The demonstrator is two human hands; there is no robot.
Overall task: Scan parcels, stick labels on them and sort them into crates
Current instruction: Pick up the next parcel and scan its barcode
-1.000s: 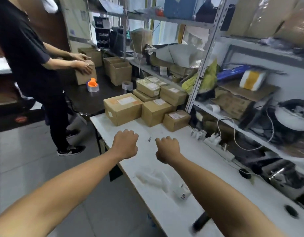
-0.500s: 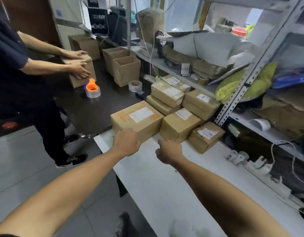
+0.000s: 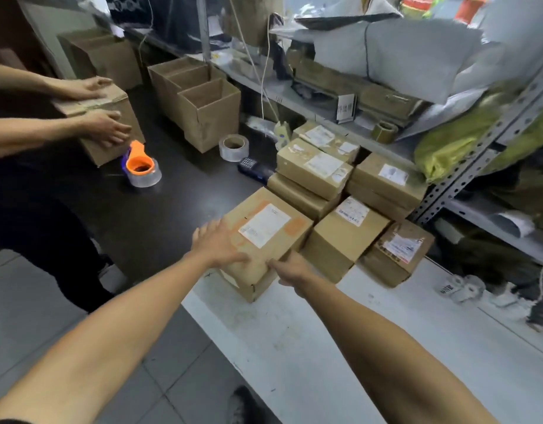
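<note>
Both hands (image 3: 221,244) touch a parcel (image 3: 264,240) whose white label (image 3: 264,225) is unreadable

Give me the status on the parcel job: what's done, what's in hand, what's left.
Done: nothing visibly; no parcel sits in a crate, though all carry labels. In hand: left hand lies flat on the nearest parcel, right hand against its front. Left: the stacked parcels beside it wait on the table.

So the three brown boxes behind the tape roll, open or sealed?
Open: the three boxes show dark hollow insides, with no flaps or tape across their tops.
</note>
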